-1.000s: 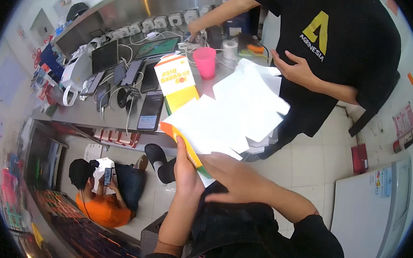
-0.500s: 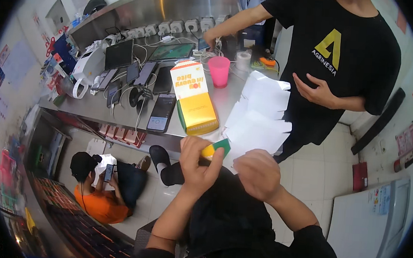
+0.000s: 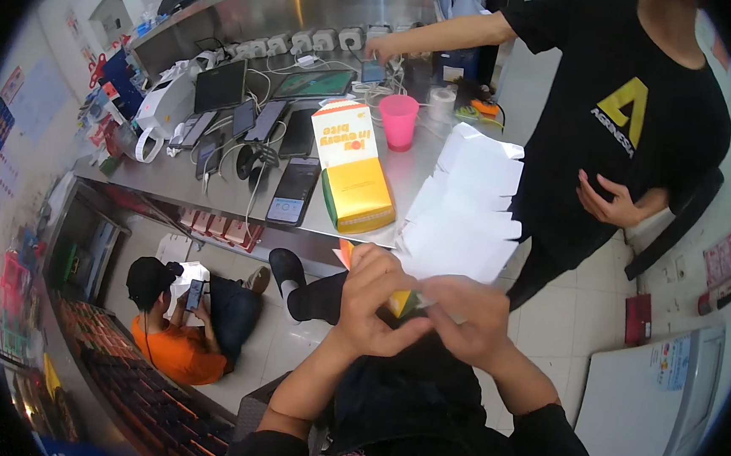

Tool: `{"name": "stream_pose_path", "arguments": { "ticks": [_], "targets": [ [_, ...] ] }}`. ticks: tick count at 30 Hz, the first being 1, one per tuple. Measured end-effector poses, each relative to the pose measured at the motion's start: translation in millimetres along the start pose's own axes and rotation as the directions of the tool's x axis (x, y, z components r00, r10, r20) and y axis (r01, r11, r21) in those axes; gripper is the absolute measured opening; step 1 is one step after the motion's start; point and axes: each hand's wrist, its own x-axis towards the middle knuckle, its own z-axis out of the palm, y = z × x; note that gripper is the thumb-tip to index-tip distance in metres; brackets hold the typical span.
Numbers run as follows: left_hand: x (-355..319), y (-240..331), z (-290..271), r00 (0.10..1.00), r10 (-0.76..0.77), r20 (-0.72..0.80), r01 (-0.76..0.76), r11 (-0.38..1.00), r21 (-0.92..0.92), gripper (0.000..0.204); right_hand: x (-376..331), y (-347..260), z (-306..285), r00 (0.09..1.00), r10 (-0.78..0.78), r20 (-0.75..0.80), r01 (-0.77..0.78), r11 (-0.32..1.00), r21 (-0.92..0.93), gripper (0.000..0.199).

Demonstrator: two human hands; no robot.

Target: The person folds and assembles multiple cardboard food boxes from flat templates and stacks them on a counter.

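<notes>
Steel counter spans 9 to 1 o'clock, carrying a folded yellow box, phones, a pink cup. A standing person in a black shirt at 2 o'clock. Flat white cardboard blank, long axis running 12 to 6, lower edge at the hands. Left hand and right hand, fingers pinched shut on that edge, at center.

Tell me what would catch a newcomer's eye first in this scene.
Probably the flat white carton blank that the left hand and right hand hold at its lower edge, in the middle of the view. Just behind it, a folded yellow box stands on the steel counter, with a pink cup beyond.
</notes>
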Motion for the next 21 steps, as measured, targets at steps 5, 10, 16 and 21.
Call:
{"name": "stream_pose_path", "arguments": {
  "ticks": [5,10,16,21],
  "targets": [
    [2.1,5.3,1.3,0.988,0.061,0.142,-0.049,0.995,-0.085,0.015,13.9,9.3,-26.1,0.826,0.376,0.419,-0.556,0.665,0.499,0.058],
    [10.1,12.0,0.0,0.963,0.153,-0.222,-0.125,0.983,0.134,0.013,-6.8,1.9,-21.3,0.974,-0.018,-0.227,0.003,0.998,-0.069,0.040],
    [-30.4,9.3,34.4,0.899,0.432,-0.076,-0.400,0.878,0.265,0.022,-15.6,-8.3,26.8,0.597,0.661,-0.454,-0.239,0.687,0.686,0.038],
    [-27.6,6.8,33.7,0.998,-0.045,0.036,0.051,0.976,-0.210,0.070,-25.5,5.6,19.7,0.886,0.108,-0.452,-0.148,0.988,-0.055,0.032]
  ]
}}
